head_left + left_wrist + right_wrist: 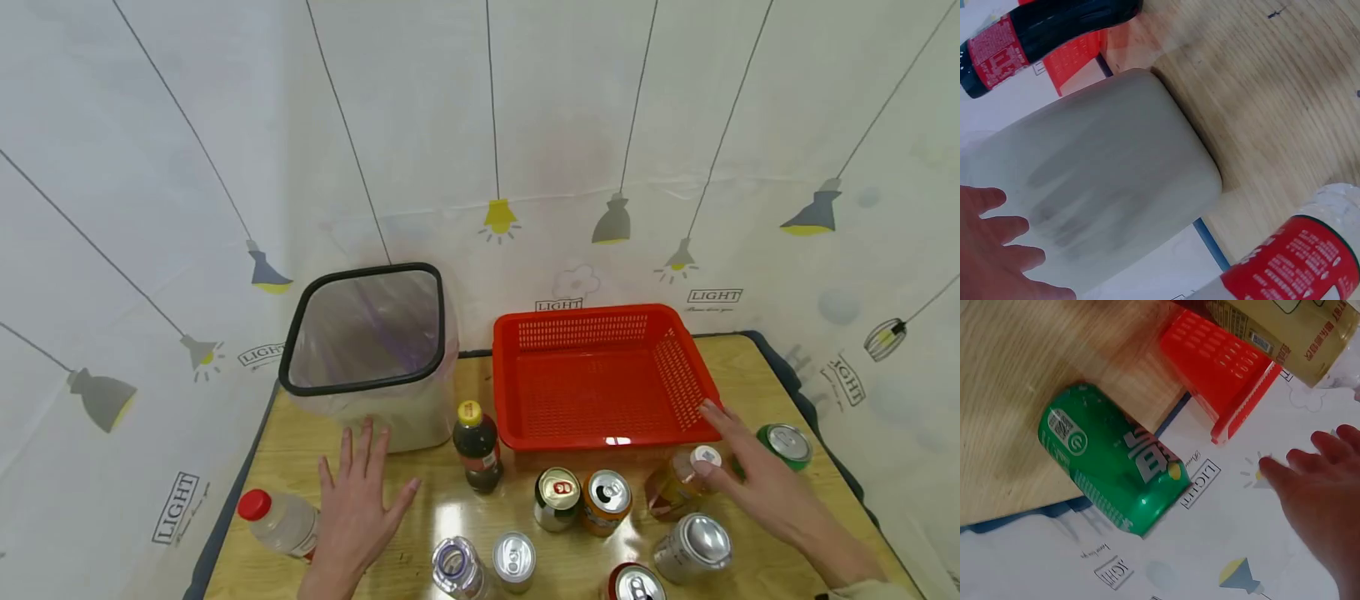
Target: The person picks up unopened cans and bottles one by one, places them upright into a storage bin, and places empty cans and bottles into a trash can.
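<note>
My left hand is open with spread fingers, in front of a light bin with a black rim and a clear liner. To its left stands a red-capped bottle, and to its right a dark cola bottle with a yellow cap. My right hand reaches over the right side with fingers extended and nothing in them. Beneath its thumb is an amber drink bottle with a white cap. Just beyond the hand stands a green can. A red basket sits near the fingertips.
Along the near side stand a clear bottle, a silver-topped can, a gold-topped can, an orange can, a white-silver can and a red can. A lamp-printed cloth hangs around the table.
</note>
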`<state>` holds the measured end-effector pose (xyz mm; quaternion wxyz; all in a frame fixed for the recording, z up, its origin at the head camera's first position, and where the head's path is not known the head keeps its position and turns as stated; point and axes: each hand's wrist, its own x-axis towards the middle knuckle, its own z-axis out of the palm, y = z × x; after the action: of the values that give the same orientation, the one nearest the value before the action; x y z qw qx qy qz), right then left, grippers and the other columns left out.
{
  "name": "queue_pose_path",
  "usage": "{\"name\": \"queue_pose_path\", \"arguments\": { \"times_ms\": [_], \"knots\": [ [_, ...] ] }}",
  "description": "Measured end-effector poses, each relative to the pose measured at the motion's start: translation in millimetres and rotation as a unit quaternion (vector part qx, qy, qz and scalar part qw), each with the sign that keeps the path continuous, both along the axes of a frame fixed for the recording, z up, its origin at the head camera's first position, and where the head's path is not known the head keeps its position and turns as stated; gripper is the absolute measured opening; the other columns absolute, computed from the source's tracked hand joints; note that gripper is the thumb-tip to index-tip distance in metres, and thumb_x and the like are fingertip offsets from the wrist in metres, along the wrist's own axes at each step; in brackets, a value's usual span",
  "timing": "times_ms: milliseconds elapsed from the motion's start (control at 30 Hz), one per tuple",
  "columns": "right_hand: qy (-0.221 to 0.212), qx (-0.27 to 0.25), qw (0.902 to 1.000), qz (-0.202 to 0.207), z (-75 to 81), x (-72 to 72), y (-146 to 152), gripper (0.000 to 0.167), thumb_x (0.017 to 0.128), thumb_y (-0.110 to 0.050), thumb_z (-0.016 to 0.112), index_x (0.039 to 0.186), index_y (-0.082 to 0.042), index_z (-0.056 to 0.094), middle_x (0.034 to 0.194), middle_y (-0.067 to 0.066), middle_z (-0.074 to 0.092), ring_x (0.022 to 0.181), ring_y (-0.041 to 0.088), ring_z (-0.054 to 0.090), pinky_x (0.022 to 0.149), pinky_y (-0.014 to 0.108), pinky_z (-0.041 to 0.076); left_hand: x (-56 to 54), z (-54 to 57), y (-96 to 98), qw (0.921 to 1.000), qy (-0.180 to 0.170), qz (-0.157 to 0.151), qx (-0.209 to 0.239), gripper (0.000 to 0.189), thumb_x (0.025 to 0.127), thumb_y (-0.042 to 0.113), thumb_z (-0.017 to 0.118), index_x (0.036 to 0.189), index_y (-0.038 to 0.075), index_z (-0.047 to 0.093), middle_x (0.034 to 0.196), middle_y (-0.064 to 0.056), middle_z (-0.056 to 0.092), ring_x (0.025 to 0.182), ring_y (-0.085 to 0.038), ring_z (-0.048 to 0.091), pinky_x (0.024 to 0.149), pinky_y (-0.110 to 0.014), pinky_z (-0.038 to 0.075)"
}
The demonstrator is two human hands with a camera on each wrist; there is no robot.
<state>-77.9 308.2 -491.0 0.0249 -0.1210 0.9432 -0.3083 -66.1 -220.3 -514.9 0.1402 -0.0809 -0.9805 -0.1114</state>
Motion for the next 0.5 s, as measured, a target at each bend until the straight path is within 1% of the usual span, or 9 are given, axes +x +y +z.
{"name": "queue_pose_path", "arguments": {
  "times_ms": [33, 133, 233, 267, 333, 367, 400, 467, 500],
  "knots": [
    [-0.011, 0.001, 0.9999, -0.004, 0.1, 0.6, -1, 0.080, 0.103, -0.039, 0.062, 0.167, -0.019, 0.019, 0.165, 0.028, 0.027, 0.142, 0.060, 0.034, 0.092, 0.081, 0.038, 0.6, 1.0, 0.3, 1.0000, 0.009, -0.003, 0.003, 0.086, 0.095, 0.056, 0.065, 0.160, 0.008, 0.036, 0.168, -0.018, 0.026, 0.152, -0.048, 0.023, 0.111, -0.080, 0.017],
    [-0.037, -0.001, 0.9992, -0.014, -0.9, 1.1, -4, 0.084, 0.100, -0.045, 0.066, 0.167, -0.018, 0.023, 0.157, 0.033, 0.039, 0.129, 0.062, 0.048, 0.088, 0.076, 0.046, 2.7, 4.5, 1.2, 0.9993, 0.034, -0.010, 0.014, 0.085, 0.093, 0.054, 0.067, 0.159, 0.007, 0.039, 0.166, -0.019, 0.032, 0.150, -0.048, 0.027, 0.111, -0.078, 0.020],
    [-0.046, -0.017, 0.9986, -0.020, -5.3, 0.4, -7, 0.081, 0.098, -0.047, 0.069, 0.163, -0.013, 0.034, 0.149, 0.033, 0.049, 0.127, 0.059, 0.052, 0.090, 0.073, 0.047, 4.1, 8.3, 2.1, 0.9976, 0.061, -0.020, 0.027, 0.082, 0.092, 0.051, 0.069, 0.155, 0.005, 0.044, 0.162, -0.021, 0.038, 0.148, -0.048, 0.032, 0.109, -0.078, 0.023],
    [-0.046, -0.024, 0.9984, -0.020, -7.3, 0.0, -7, 0.079, 0.098, -0.046, 0.070, 0.161, -0.012, 0.037, 0.148, 0.032, 0.050, 0.128, 0.058, 0.051, 0.092, 0.073, 0.047, 4.3, 9.3, 2.1, 0.9966, 0.073, -0.024, 0.031, 0.080, 0.093, 0.052, 0.067, 0.154, 0.004, 0.046, 0.160, -0.022, 0.041, 0.146, -0.049, 0.035, 0.108, -0.078, 0.025],
    [-0.042, -0.039, 0.9982, -0.019, -11.7, -0.2, -9, 0.074, 0.097, -0.044, 0.072, 0.157, -0.010, 0.044, 0.148, 0.029, 0.053, 0.128, 0.056, 0.053, 0.093, 0.072, 0.047, 3.9, 11.1, 2.8, 0.9933, 0.103, -0.035, 0.039, 0.076, 0.098, 0.057, 0.059, 0.149, 0.001, 0.051, 0.155, -0.023, 0.047, 0.143, -0.050, 0.040, 0.107, -0.078, 0.028],
    [-0.037, -0.043, 0.9982, -0.019, -13.7, -0.4, -9, 0.070, 0.097, -0.042, 0.072, 0.154, -0.010, 0.048, 0.147, 0.026, 0.055, 0.127, 0.052, 0.055, 0.093, 0.068, 0.050, 3.3, 11.9, 3.3, 0.9909, 0.121, -0.042, 0.043, 0.075, 0.100, 0.059, 0.054, 0.146, 0.000, 0.053, 0.153, -0.024, 0.049, 0.141, -0.050, 0.042, 0.106, -0.078, 0.029],
    [-0.031, -0.047, 0.9983, -0.018, -15.4, -0.4, -9, 0.067, 0.097, -0.040, 0.073, 0.152, -0.010, 0.051, 0.144, 0.024, 0.058, 0.124, 0.046, 0.060, 0.093, 0.062, 0.053, 2.7, 13.0, 4.0, 0.9881, 0.138, -0.048, 0.048, 0.076, 0.102, 0.061, 0.049, 0.144, -0.001, 0.055, 0.150, -0.024, 0.051, 0.139, -0.050, 0.044, 0.105, -0.077, 0.030],
    [-0.018, -0.058, 0.9981, -0.012, -18.5, 0.0, -9, 0.058, 0.097, -0.035, 0.074, 0.147, -0.011, 0.056, 0.139, 0.018, 0.064, 0.115, 0.029, 0.066, 0.088, 0.046, 0.057, 1.7, 15.6, 5.5, 0.9828, 0.165, -0.059, 0.057, 0.077, 0.104, 0.064, 0.040, 0.139, -0.003, 0.057, 0.146, -0.025, 0.054, 0.136, -0.049, 0.047, 0.104, -0.076, 0.032],
    [-0.010, -0.064, 0.9979, -0.009, -19.9, 0.4, -9, 0.054, 0.097, -0.032, 0.074, 0.145, -0.012, 0.059, 0.136, 0.015, 0.067, 0.109, 0.021, 0.066, 0.083, 0.039, 0.057, 1.4, 17.7, 6.3, 0.9806, 0.174, -0.064, 0.063, 0.077, 0.104, 0.063, 0.039, 0.138, -0.003, 0.058, 0.144, -0.024, 0.056, 0.134, -0.048, 0.049, 0.104, -0.075, 0.033]
  ]
}}
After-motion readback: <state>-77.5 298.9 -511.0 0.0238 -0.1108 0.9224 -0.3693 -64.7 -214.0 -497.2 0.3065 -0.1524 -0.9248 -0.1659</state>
